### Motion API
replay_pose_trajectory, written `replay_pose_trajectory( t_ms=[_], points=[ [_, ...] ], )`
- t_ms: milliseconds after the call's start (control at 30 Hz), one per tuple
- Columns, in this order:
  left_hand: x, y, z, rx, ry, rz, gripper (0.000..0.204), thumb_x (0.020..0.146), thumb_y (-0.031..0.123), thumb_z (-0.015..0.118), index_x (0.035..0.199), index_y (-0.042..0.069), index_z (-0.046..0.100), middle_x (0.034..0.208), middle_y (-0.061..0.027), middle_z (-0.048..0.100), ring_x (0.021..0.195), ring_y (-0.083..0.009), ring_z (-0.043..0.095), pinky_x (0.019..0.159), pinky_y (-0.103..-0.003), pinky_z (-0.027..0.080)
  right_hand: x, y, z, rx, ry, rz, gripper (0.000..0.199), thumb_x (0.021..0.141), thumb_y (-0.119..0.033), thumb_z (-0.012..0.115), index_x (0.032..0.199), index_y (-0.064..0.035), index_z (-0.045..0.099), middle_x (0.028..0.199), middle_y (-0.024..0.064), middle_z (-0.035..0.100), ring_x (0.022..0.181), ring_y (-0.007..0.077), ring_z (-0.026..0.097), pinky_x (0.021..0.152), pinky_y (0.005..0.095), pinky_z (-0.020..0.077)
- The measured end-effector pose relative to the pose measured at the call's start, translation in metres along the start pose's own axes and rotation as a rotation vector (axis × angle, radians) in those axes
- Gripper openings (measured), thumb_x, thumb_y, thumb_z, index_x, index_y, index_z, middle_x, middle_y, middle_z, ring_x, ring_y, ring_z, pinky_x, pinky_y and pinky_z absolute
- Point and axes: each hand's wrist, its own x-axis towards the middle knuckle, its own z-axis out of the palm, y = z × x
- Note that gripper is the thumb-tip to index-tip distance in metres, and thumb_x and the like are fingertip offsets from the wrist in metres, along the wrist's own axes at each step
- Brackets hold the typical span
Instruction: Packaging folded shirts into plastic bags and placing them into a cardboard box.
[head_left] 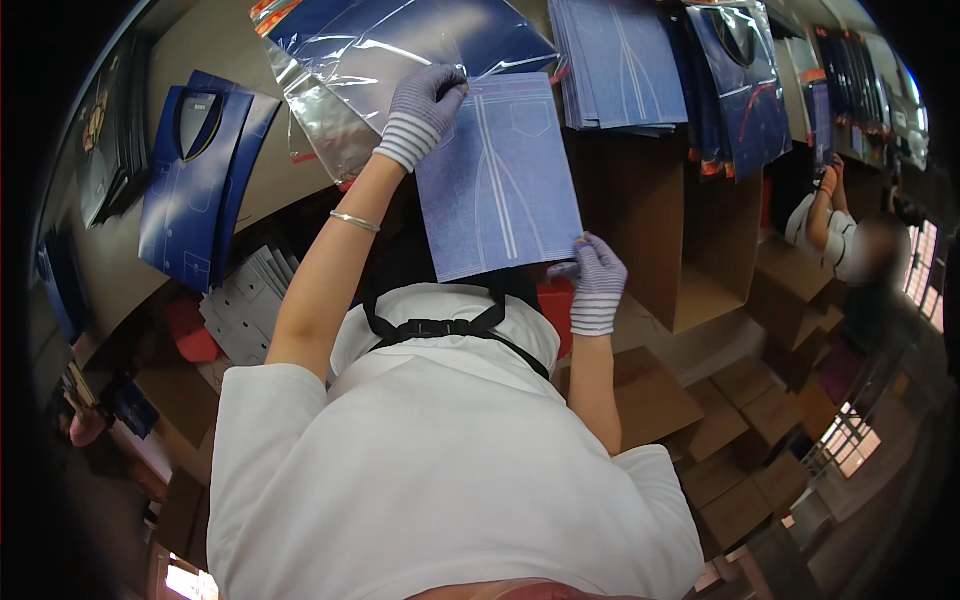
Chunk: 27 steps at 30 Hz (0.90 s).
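Note:
A flat, light-blue denim-print sheet with white stitch lines hangs over the table's near edge, in front of my body. My left hand, in a grey-and-white striped glove, pinches it by the upper left corner. The lower right corner is between the fingers of my right hand, gloved the same way. Just behind my left hand lie clear plastic packages with dark blue printed contents and orange edges. A stack of matching denim-print sheets sits to the right of the held one.
Dark blue printed sheets with a collar shape lie on the table at left, with darker stacks beyond. Packaged blue sheets lie at right. Cardboard boxes stand below right. Another person works at far right.

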Motion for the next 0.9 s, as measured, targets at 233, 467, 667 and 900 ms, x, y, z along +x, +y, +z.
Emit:
replay_pose_trajectory(
  t_ms=[233,467,667,900],
  points=[
    [-0.032,0.015,-0.043,0.052,-0.098,0.082,0.011,0.073,0.002,0.062,0.084,0.001,0.061,0.080,-0.0115,0.059,0.072,-0.0232,0.058,0.067,-0.029,0.048,0.030,-0.010,0.059,-0.050,-0.202,-0.118,0.022,0.087,-0.011,0.051,0.100,0.0069,0.055,0.080,0.0116,0.059,0.059,0.0174,0.060,0.053,0.0271,0.0519],
    [-0.051,-0.009,-0.046,-0.147,-0.089,-0.091,0.011,0.074,0.002,0.061,0.086,0.000,0.060,0.084,-0.0119,0.058,0.080,-0.0242,0.058,0.073,-0.030,0.048,0.143,0.003,0.164,0.287,-0.879,0.018,0.040,0.085,-0.006,0.049,0.123,0.0004,0.037,0.115,0.0168,0.048,0.112,0.0266,0.048,0.095,0.0431,0.0402],
    [-0.131,-0.099,-0.079,-0.103,0.128,-0.572,0.017,0.085,0.018,0.053,0.089,0.004,0.062,0.084,-0.0107,0.063,0.081,-0.0216,0.060,0.069,-0.028,0.047,0.147,0.051,0.103,-0.488,-0.716,-0.121,0.018,0.081,0.004,0.051,0.098,0.0038,0.057,0.086,0.0096,0.061,0.085,0.0165,0.060,0.077,0.0278,0.0503],
    [-0.182,-0.105,-0.057,-0.828,0.285,-1.088,0.034,0.090,0.033,0.045,0.103,0.004,0.059,0.097,-0.0087,0.063,0.088,-0.0201,0.060,0.074,-0.029,0.046,0.085,0.072,0.212,-1.176,-1.028,-1.083,0.021,0.073,-0.018,0.062,0.092,-0.0094,0.057,0.085,0.0081,0.057,0.085,0.0276,0.054,0.075,0.0382,0.0435]
  ],
)
